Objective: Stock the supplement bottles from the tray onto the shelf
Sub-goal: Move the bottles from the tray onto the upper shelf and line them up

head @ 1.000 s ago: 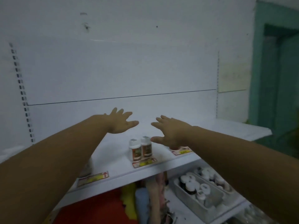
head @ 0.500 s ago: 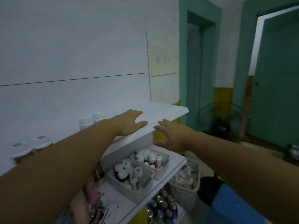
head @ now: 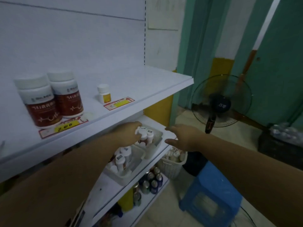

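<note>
L hand (head: pixel 129 133) has its fingers round the white cap of a small supplement bottle (head: pixel 142 130), which stands w/ others in a clear plastic tray (head: pixel 157 142). R hand (head: pixel 183 138) is just right of that grip, fingers spread, holding nothing. Up & left of the grip, the white top shelf (head: pixel 147 86) has two big red-label bottles (head: pixel 54 99) & one tiny yellow-label bottle (head: pixel 103 95). A blue plastic stool (head: pixel 211 194) sits below-right.

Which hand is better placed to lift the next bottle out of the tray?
Left. The left hand curls round a white-capped bottle in the far tray; the right hand hangs open beside that tray, touching nothing.
</note>
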Motion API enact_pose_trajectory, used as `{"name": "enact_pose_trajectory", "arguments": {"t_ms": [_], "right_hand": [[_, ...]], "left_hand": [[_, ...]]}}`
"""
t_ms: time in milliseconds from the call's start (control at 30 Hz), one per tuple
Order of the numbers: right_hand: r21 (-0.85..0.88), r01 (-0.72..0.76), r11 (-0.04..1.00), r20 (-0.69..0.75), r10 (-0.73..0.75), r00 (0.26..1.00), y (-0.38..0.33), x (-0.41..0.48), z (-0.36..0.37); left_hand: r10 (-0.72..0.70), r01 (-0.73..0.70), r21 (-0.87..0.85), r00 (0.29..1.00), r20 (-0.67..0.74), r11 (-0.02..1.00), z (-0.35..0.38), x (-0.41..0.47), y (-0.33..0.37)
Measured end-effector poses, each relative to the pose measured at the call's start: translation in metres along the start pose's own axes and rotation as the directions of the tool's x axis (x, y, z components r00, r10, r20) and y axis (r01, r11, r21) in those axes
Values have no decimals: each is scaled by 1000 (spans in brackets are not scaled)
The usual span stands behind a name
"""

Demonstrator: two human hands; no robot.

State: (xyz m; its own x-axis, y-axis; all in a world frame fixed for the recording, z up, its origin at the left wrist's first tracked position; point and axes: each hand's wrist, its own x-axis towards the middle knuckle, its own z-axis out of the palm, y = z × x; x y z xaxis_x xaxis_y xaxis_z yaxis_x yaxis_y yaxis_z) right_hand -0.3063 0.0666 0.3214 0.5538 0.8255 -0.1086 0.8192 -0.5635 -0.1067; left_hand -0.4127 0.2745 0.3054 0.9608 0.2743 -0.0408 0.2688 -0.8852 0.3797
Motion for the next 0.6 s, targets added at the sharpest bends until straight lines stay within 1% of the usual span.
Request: {"name": "enact_pose_trajectory", "arguments": {"t_ms": [67,100,133,167,200,233,267,300,333,367,433,533,567,600], "right_hand": [[35,49,998,27,-50,998,-8,20,23],[45,81,996,44,-83,996,-12,30,35],[57,115,992,64,-119,991,-15,40,46],[71,146,987,91,-152,984,-17,50,58],[89,169,982,125,-179,976,-19,61,69],[109,187,976,159,-203,966,-20,73,79],[128,207,970,192,-229,954,-21,86,89],[139,233,962,222,-260,940,-21,98,99],[141,271,952,247,-299,922,-21,111,109],[133,318,939,260,-342,903,-21,124,119],[109,408,907,231,-422,877,-22,152,136],[97,529,843,129,-538,833,-32,189,156],[112,551,827,122,-562,818,-36,200,162],[121,563,817,133,-576,807,-40,208,168]], "left_hand": [[-62,63,-26,998,27,998,13,-3,-31],[-82,84,-63,996,32,994,21,-5,-46],[-129,128,-136,992,4,982,31,-4,-61],[-200,187,-171,978,-61,967,38,-3,-72],[-295,271,-253,954,-59,929,42,-5,-77],[-304,272,-254,948,-96,928,52,-6,-86],[-329,312,-263,944,-23,913,64,-5,-93],[-369,365,-216,929,26,906,80,-2,-98],[-389,393,-125,920,50,911,98,-1,-102],[-434,439,-122,899,62,890,112,0,-104],[-516,518,-106,855,43,849,137,2,-100],[-610,590,-180,787,-89,787,161,16,-92],[-638,609,-208,760,-126,766,166,20,-90],[-659,630,-197,735,-161,751,170,24,-89]]}}
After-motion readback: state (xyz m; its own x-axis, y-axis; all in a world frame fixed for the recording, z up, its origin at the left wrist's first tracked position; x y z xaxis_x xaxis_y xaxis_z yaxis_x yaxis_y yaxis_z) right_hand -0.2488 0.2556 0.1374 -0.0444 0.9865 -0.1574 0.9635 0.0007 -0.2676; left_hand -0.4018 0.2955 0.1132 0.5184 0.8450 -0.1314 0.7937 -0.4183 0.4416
